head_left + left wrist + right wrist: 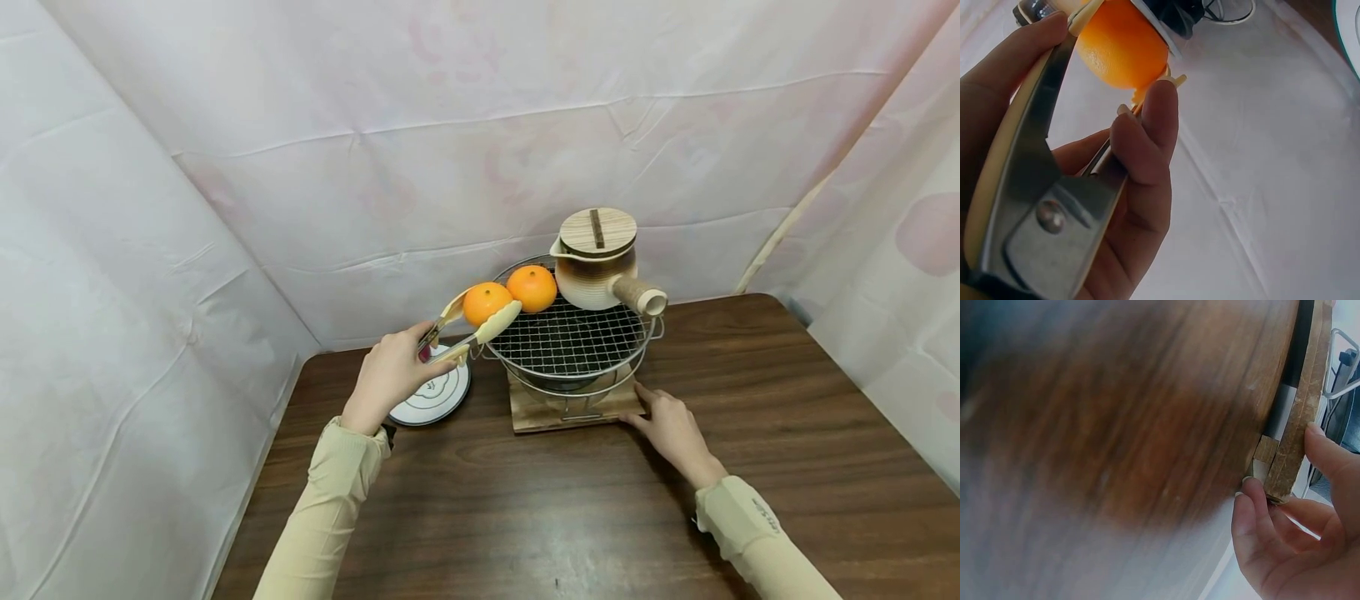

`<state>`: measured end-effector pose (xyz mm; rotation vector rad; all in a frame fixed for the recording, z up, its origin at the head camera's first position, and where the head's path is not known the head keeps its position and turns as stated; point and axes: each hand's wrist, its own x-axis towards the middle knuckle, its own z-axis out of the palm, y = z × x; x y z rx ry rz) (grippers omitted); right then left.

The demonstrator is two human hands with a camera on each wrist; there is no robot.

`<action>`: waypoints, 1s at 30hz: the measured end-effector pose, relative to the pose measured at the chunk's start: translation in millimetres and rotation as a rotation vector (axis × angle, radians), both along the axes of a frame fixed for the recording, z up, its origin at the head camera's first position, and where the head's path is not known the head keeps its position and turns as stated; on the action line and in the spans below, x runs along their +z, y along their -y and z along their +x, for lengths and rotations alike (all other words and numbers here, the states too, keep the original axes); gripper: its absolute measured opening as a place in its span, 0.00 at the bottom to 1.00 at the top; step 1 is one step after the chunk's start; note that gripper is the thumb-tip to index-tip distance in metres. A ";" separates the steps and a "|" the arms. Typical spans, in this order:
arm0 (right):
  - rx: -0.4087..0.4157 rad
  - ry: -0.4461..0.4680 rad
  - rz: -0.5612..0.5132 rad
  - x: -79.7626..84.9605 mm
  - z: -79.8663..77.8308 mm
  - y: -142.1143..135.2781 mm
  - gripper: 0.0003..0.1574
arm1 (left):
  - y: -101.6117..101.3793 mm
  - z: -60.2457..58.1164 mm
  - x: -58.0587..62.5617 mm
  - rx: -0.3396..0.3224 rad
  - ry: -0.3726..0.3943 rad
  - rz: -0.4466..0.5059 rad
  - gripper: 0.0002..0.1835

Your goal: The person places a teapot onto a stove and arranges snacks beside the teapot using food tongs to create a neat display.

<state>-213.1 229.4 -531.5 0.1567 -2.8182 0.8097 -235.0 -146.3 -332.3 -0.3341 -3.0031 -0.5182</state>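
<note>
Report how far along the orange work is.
Looks done: one orange sits on the mesh beside the lidded pot.
In hand: the left hand holds tongs around another orange; the right hand grips the wooden base.
Probably left: releasing that clasped orange.

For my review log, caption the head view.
Left hand holds tongs around an orange; right hand grips the wooden base.

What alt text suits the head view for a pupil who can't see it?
A person's left hand holds tongs with an orange between their tips, beside a second orange and a lidded pot on a round wire grill. The right hand holds the right end of the wooden board beneath; a white plate lies to the left.
</note>
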 end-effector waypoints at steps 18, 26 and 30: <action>0.000 0.007 0.001 0.7 0.0 0.5 0.42 | -2.9 -3.8 -4.4 0.020 0.030 -0.009 0.39; -0.002 0.003 0.003 0.9 0.4 0.5 0.42 | -2.0 -2.3 -5.2 0.026 0.019 -0.010 0.40; -0.002 0.003 0.006 0.9 -0.3 0.6 0.42 | -1.4 -0.9 -4.1 0.030 0.018 -0.006 0.40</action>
